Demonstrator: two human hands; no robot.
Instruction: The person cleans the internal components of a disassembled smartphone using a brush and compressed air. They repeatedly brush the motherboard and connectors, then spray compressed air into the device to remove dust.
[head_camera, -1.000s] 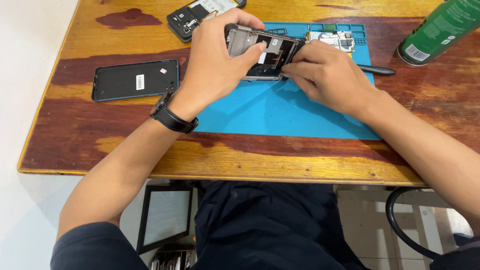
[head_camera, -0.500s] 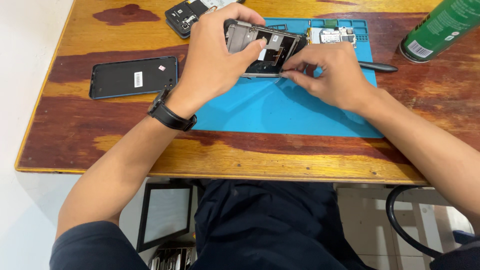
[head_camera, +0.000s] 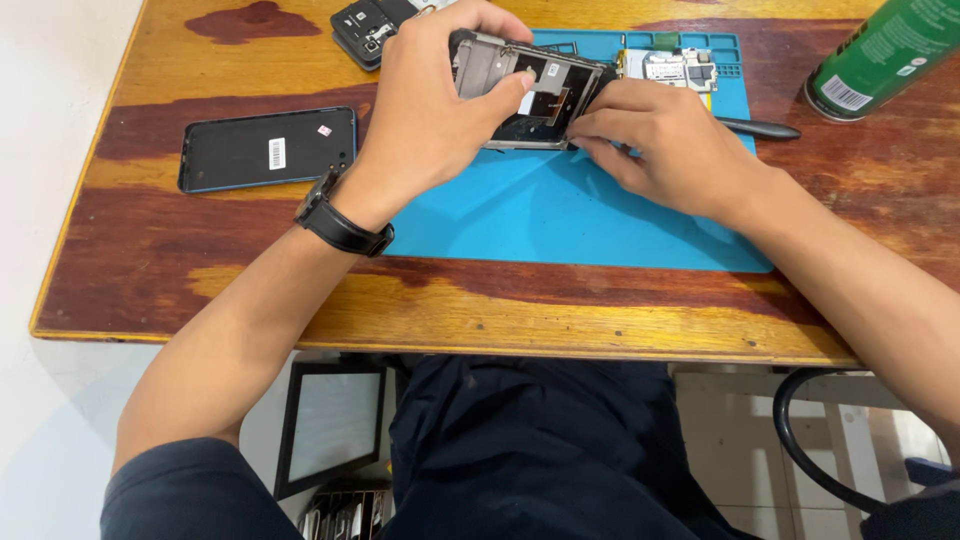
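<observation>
From my head camera, my left hand (head_camera: 430, 110) grips the opened black-and-silver phone frame with its bare inner parts showing (head_camera: 530, 95), fingers wrapped over its far edge and my thumb pressed on its near face, holding it tilted up above the far part of the blue rubber work mat (head_camera: 560, 215). My right hand (head_camera: 665, 150) is closed down narrow, its fingertips (head_camera: 590, 125) pinched against the right end of the frame; whether they hold some small part there I cannot tell.

Against half a second ago, the frame sits a little more upright in my left grip, and my right fingers have crept in closer to its right edge. A second ago my right hand lay flatter and covered more of the frame's lower side. My left hold has not changed.

On the mat's far edge, just beside the frame, rests a small green-and-silver circuit board (head_camera: 670, 68). A thin dark metal tool (head_camera: 760, 128) lies past my right hand. A flat black phone back panel with a white sticker (head_camera: 268, 150) lies on the worn wooden table (head_camera: 200, 250) to my left, well apart. A second dark opened phone body (head_camera: 370, 25) sits at the far edge, and a green spray can (head_camera: 880, 55) lies at the far right. A black watch (head_camera: 340, 225) bands my left wrist.
</observation>
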